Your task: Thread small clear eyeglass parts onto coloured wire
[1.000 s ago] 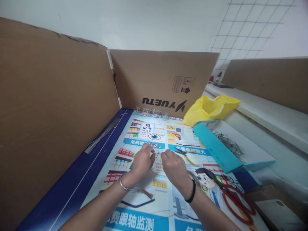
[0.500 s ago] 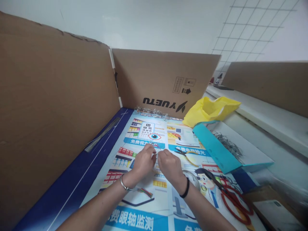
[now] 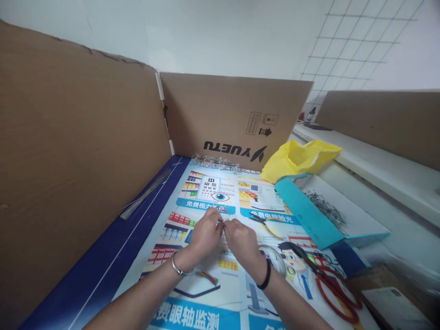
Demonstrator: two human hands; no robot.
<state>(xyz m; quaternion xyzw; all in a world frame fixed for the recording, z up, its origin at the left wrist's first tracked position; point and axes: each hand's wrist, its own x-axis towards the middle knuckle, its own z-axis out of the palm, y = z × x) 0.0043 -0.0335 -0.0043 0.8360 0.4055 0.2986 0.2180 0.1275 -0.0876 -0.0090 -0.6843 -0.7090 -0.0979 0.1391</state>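
Observation:
My left hand (image 3: 205,234) and my right hand (image 3: 241,240) meet fingertip to fingertip above a printed poster (image 3: 213,275) that covers the table. Both hands pinch a tiny thin piece, perhaps wire, too small to name. The left wrist wears a silver bangle, the right wrist a black band. Yellow-handled pliers (image 3: 268,223) lie just right of the hands. A bundle of thin wires (image 3: 144,195) lies along the left cardboard wall.
Cardboard walls (image 3: 79,151) stand at the left and back. A yellow bag (image 3: 299,158) and a teal-edged box lid (image 3: 309,211) with metal bits lie at the right. Red-handled scissors (image 3: 333,284) rest near the lower right. Small clear pieces (image 3: 215,160) line the back wall.
The two hands have drawn closer together until the fingertips touch. The view has shifted slightly.

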